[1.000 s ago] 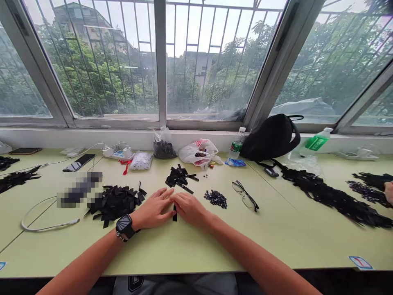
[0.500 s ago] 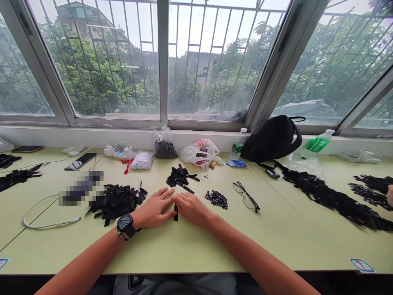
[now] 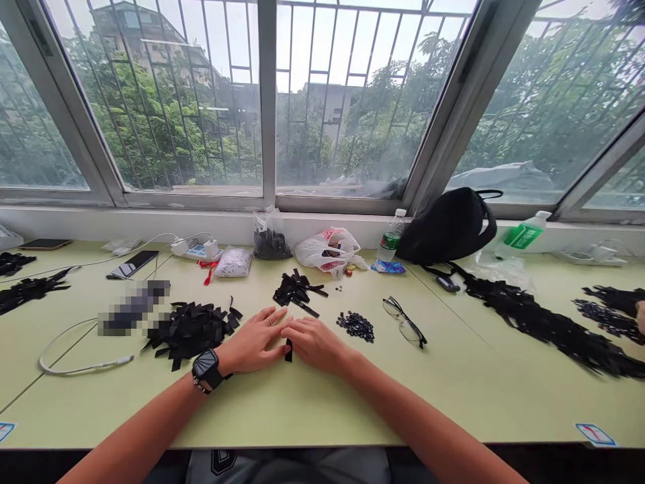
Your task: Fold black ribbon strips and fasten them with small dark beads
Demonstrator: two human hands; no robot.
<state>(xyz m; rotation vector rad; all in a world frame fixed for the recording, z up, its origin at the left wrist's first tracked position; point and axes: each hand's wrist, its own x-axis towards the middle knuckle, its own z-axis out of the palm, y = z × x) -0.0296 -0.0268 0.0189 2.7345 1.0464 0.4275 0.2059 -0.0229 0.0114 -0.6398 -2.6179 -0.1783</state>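
A short black fabric strip [image 3: 289,352] pokes out between my two hands above the table. My right hand [image 3: 317,343] is closed over its upper part with curled fingers, hiding that end. From the other side my left hand [image 3: 252,341], wearing a ring, presses its thumb against the strip, its fingers touching those of the right. Left of it lies a loose heap of black strips [image 3: 194,328]. Beyond the fingertips is a smaller pile of strips [image 3: 296,288], some bearing small shiny fittings. To the right sits a cluster of small black snap-like pieces [image 3: 355,326].
Eyeglasses [image 3: 404,323] lie right of the small pieces. Along the back stand a bag of dark pieces [image 3: 272,243], a white plastic bag [image 3: 330,252], a bottle [image 3: 390,236] and a black backpack [image 3: 443,228]. A cable [image 3: 75,371] curves at left. Another person's hand [image 3: 641,317] shows at the right edge.
My right fingers have shifted slightly left over the strip. Otherwise the hands and the piles look the same.
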